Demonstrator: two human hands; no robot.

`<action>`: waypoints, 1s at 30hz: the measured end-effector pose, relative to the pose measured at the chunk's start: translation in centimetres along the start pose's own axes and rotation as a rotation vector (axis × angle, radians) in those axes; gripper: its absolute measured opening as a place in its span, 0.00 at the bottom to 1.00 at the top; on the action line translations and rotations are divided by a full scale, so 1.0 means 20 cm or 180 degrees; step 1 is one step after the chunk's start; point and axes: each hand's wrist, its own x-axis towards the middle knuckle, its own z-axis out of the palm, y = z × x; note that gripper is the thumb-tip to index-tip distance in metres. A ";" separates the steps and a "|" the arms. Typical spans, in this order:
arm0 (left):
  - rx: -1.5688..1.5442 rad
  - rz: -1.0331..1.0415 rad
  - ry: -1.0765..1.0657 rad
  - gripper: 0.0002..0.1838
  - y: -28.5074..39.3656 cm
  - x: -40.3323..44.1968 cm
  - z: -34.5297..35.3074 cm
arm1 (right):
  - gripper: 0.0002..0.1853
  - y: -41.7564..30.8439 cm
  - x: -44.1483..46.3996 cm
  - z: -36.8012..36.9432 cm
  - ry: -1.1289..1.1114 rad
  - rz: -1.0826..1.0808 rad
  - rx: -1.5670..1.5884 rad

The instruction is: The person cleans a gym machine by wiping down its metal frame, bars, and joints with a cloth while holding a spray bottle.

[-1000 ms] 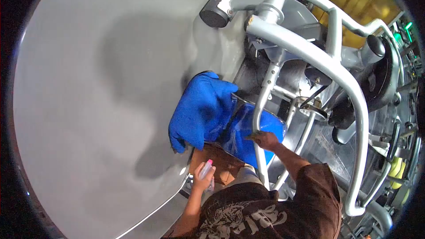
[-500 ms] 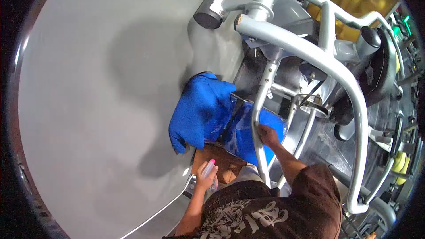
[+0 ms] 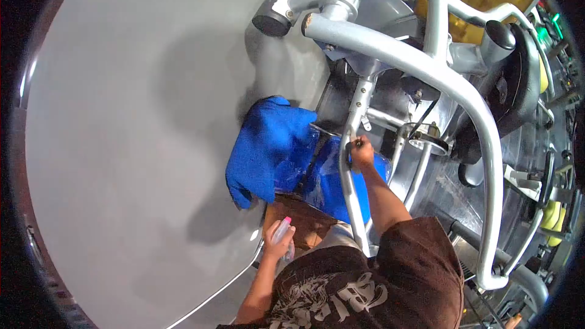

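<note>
My left hand [image 3: 279, 240] is closed around a clear bottle with a pink top [image 3: 283, 226], low in front of my body. My right hand [image 3: 363, 153] is curled against the bent silver tube [image 3: 346, 164] of a gym machine. A small dark piece shows at its fingers, too little to name. Behind the tube lies a shiny blue surface [image 3: 329, 186], which looks plastic-covered. A blue cloth [image 3: 259, 146] is draped over its left part, close to the grey wall.
The machine's thick silver frame [image 3: 420, 73] arches over the right side, with a black pad [image 3: 509, 97] beyond. A black-capped bar end [image 3: 274, 15] sticks out toward the grey wall [image 3: 122, 116]. A thin white cable [image 3: 213, 295] runs at lower left.
My right hand has moved up along the silver tube and turned, so a dark piece shows at the fingers. My left hand still holds the bottle. The view has shifted slightly.
</note>
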 end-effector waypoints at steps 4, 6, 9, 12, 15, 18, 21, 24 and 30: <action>-0.0103 0.0142 0.0002 0.08 0.02 0.00 0.00 | 0.21 0.11 -0.19 -0.02 -0.0569 -0.0005 -0.0567; -0.0216 0.0176 -0.0001 0.08 0.05 0.01 0.02 | 0.28 0.34 -0.21 -0.03 -0.1121 -0.0055 -0.1154; -0.0236 0.0156 -0.0036 0.08 0.02 0.03 0.03 | 0.33 0.79 -0.21 -0.05 -0.2209 -0.0473 -0.1831; -0.0015 0.0119 -0.0055 0.08 0.06 0.02 0.04 | 0.20 0.76 -0.19 -0.12 -0.2511 -0.0564 -0.1589; -0.0239 0.0068 -0.0090 0.07 0.01 0.02 0.03 | 0.17 0.78 0.01 0.05 -0.2025 -0.1178 -0.2039; -0.0108 0.0049 -0.0102 0.07 0.04 0.01 0.01 | 0.17 0.56 0.14 0.19 -0.0556 0.0225 0.0096; -0.0032 0.0090 0.0023 0.07 0.02 -0.01 -0.01 | 0.18 0.41 0.18 0.20 0.0283 0.0152 0.0384; -0.0143 0.0137 0.0092 0.07 -0.04 0.00 -0.05 | 0.22 0.43 0.09 0.15 -0.0512 0.0403 0.0677; -0.0415 0.0015 0.0096 0.06 0.00 0.02 -0.02 | 0.24 0.65 -0.07 -0.09 -0.2060 -0.0313 -0.1249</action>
